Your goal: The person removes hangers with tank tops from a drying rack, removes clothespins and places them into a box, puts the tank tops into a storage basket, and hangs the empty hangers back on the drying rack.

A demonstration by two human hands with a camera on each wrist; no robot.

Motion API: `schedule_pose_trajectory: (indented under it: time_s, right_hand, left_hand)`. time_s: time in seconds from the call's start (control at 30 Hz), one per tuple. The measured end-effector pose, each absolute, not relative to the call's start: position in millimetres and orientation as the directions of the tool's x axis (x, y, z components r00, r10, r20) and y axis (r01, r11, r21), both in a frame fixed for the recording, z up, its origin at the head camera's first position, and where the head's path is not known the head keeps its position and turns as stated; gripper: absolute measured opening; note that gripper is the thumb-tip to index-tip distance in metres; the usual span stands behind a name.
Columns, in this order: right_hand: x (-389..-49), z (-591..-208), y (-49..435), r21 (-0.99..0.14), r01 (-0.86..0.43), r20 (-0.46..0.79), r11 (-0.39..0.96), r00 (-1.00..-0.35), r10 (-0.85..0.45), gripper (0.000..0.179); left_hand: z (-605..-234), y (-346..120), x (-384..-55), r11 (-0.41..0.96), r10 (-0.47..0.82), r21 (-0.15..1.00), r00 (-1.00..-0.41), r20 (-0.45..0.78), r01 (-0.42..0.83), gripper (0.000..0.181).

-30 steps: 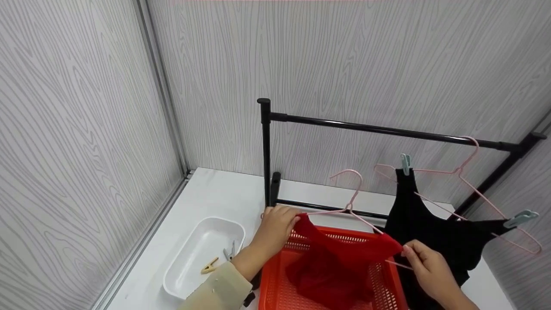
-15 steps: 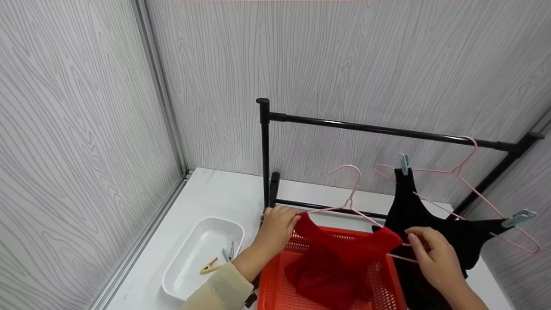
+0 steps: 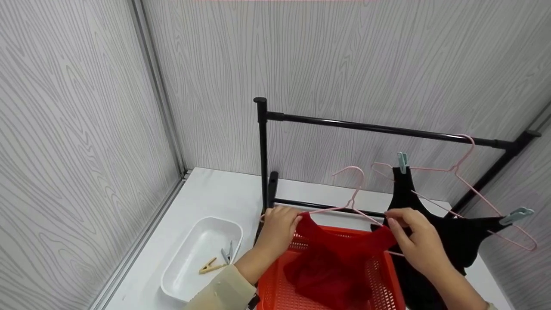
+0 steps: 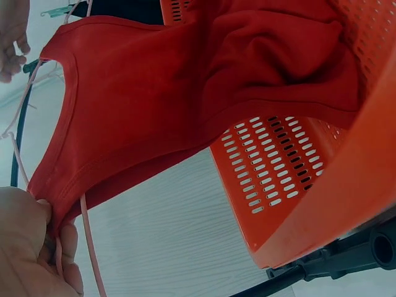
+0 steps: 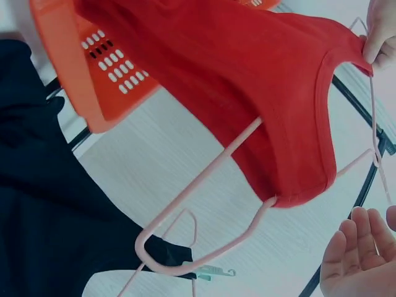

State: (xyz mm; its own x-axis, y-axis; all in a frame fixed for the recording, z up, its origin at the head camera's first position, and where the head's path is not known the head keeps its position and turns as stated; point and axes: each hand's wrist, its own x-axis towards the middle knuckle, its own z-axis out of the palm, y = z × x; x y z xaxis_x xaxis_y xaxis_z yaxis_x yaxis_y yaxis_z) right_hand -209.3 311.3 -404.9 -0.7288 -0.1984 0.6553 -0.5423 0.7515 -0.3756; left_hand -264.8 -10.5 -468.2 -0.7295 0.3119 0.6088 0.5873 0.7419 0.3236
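A red tank top (image 3: 344,249) hangs by its straps on a pink wire hanger (image 3: 352,201). Its lower part droops into the orange-red basket (image 3: 273,286). My left hand (image 3: 280,228) pinches the left strap together with the hanger, as the left wrist view shows. Close to the right strap is my right hand (image 3: 417,241). The right wrist view shows that hand's fingers (image 5: 351,247) loosely extended, apart from the cloth. There the hanger's bent end (image 5: 199,179) sticks out past the right strap.
Behind stands a black rack (image 3: 366,126). A black sleeveless garment (image 3: 462,241) hangs from it on another pink hanger, with pale green clothespins (image 3: 402,162) at both straps. At left, a white tray (image 3: 172,262) contains a yellow clothespin (image 3: 208,266) and grey clothespin pieces (image 3: 227,254).
My right hand has let go of the right strap, moved off to the right, then come back left and up beside the hanger. My left hand keeps its grip.
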Motion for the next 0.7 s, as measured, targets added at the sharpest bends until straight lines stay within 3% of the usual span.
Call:
schedule_pose_trajectory:
  time_s: [0.3, 0.7]
  right_hand:
    - [-209.4, -420.6, 328.7, -0.408, -0.440, 0.597, 0.800, -0.792, -0.131, 0.013]
    - [-208.0, -437.2, 342.5, -0.409, -0.372, 0.554, 0.834, -0.827, -0.097, 0.011]
  left_hand:
    - [-469.7, -14.8, -267.1, 0.738, 0.295, 0.324, -0.715, 0.634, 0.592, 0.013]
    - [-469.5, -19.9, -269.9, 0.715, 0.284, 0.346, -0.705, 0.650, 0.608, 0.016]
